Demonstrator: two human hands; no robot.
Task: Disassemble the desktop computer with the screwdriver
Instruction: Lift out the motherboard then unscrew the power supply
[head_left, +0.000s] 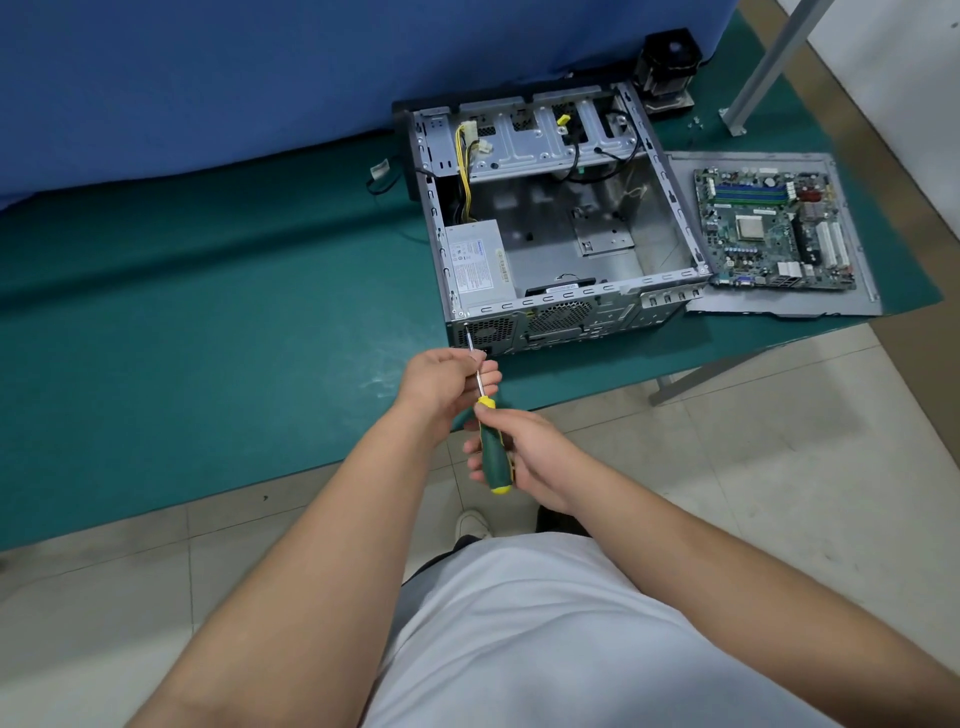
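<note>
Two hands work one screwdriver (491, 441), its tip set at a screw on the near left corner of the computer case (561, 228), which lies open on the green mat (208, 338) at the table's near right. I note my right hand (524, 457) wrapped round the green handle and my left hand (447, 379) pinching the shaft. I judge the shaft should stay square to the rear panel, with firm inward pressure. Right of the case lies the motherboard (774, 234).

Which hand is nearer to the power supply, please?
Left. The left hand pinches the screwdriver shaft just before the case's rear, near the power supply; the right hand holds the handle farther back.
</note>
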